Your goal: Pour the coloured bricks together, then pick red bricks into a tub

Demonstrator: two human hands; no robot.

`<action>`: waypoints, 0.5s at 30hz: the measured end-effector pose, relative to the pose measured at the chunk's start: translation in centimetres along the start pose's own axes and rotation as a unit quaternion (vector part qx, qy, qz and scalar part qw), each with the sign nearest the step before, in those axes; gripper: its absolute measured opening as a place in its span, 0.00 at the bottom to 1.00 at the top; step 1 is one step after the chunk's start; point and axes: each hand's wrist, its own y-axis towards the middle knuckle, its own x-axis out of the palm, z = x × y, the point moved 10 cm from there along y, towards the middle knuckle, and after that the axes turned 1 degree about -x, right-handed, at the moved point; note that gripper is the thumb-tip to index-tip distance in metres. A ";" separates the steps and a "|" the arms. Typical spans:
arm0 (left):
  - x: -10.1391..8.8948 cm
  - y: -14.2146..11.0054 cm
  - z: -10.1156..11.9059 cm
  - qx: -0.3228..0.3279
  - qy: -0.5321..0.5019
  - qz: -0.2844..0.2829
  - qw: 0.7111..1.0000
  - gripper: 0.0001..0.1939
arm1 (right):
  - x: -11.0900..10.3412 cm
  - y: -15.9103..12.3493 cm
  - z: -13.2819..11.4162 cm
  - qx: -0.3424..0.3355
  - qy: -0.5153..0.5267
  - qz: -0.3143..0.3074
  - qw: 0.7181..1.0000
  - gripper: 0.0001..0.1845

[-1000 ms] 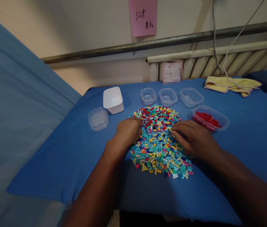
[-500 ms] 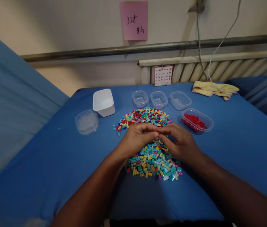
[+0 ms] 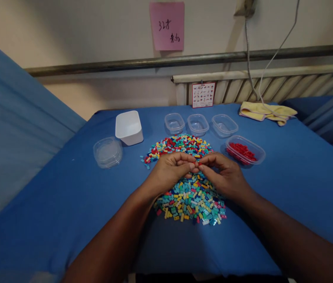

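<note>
Over a heap of small toy building bricks (image 3: 188, 196) in mixed colours, my two hands meet almost fingertip to fingertip. Between the thumb and forefinger of my right hand (image 3: 228, 175) is a small red brick (image 3: 200, 164), mostly covered by the fingertips. My left hand (image 3: 170, 169) is closed in a pinch, thumb against the fingers; what it holds, if anything, is hidden. Past the hands the far part of the heap (image 3: 181, 143) shows more red pieces. A clear plastic box (image 3: 260, 155) right of my right hand contains many red bricks (image 3: 241, 152).
Three clear boxes, left (image 3: 174, 122), middle (image 3: 198, 124) and right (image 3: 224, 125), stand in a row behind the heap. At the left are a white tub (image 3: 129, 129) and stacked clear lids (image 3: 108, 152). A yellow cloth (image 3: 266, 112) lies at the back right of the blue-covered table (image 3: 66, 204).
My fingertips have drawn slightly apart, and the red brick now shows at my right fingertips. The left fingers have shifted a little to the left. The boxes and heap look the same.
</note>
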 end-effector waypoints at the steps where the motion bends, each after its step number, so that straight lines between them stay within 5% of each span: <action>1: 0.0 0.0 0.1 -0.001 -0.002 0.000 1.000 0.15 | 0.1 -0.1 0.9 0.032 0.032 0.001 0.999 0.02; 6: 0.1 -0.1 0.8 0.016 0.009 -0.010 1.000 0.13 | 0.5 -0.2 2.9 0.119 0.148 0.010 0.982 0.07; 15: 0.8 0.0 0.5 0.035 -0.032 -0.013 0.999 0.18 | 0.8 -0.2 2.2 0.097 0.184 0.021 0.978 0.11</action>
